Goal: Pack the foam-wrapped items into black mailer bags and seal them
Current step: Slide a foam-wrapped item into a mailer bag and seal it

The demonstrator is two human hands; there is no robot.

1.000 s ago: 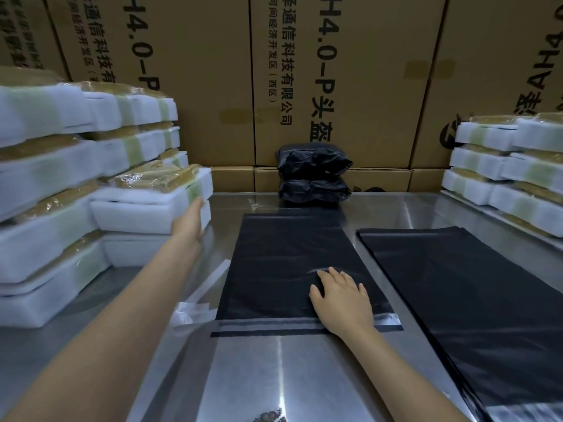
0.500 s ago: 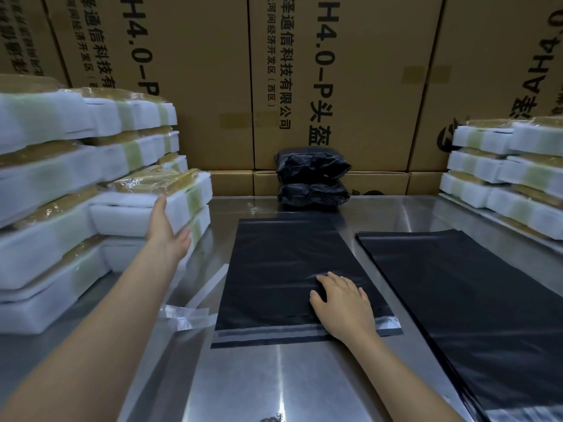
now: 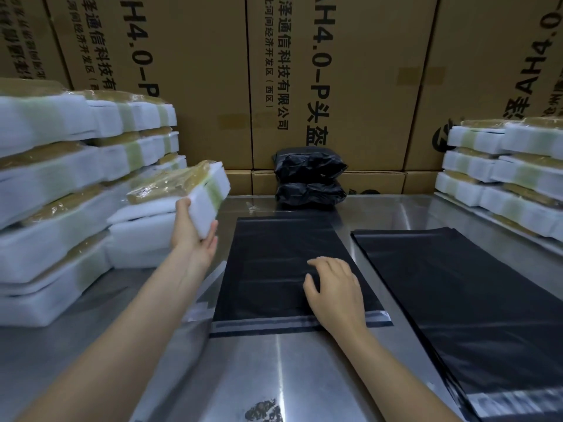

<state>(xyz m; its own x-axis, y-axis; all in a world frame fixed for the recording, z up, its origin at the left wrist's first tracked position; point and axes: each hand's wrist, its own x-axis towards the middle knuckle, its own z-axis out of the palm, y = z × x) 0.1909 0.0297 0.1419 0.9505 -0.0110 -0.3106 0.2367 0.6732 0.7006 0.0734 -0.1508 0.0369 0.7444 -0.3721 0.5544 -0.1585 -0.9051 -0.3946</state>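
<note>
A wall of printed cardboard cartons [image 3: 335, 86] stands across the far side, beyond both hands, with a low row of smaller cartons at its foot. The steel table [image 3: 304, 376] runs from that wall toward the person; its bare stretch lies nearer than the right hand and between the two forearms.

To the outer side of the left hand [image 3: 195, 236] rises the left stack of foam-wrapped items [image 3: 61, 178], several layers high; the exact count is unclear. Well to the outer side of the right hand [image 3: 335, 290] sits the right stack [image 3: 502, 166], three layers showing.

Just right of the right hand lies a pile of flat black mailer bags [image 3: 457, 284], reaching the table's near right corner. Under the right hand lies one flat mailer bag [image 3: 274, 263], its pale sealing strip on the near edge; the hand presses on it with loosely bent fingers.

Beyond that bag, against the cartons, two packed black bags [image 3: 309, 181] sit one on the other.

The left hand grips one foam-wrapped item [image 3: 189, 193] from below, thumb on its near face, tilted and raised above the stack's lower front layers.

A clear plastic scrap [image 3: 204, 303] lies beneath the left forearm.
</note>
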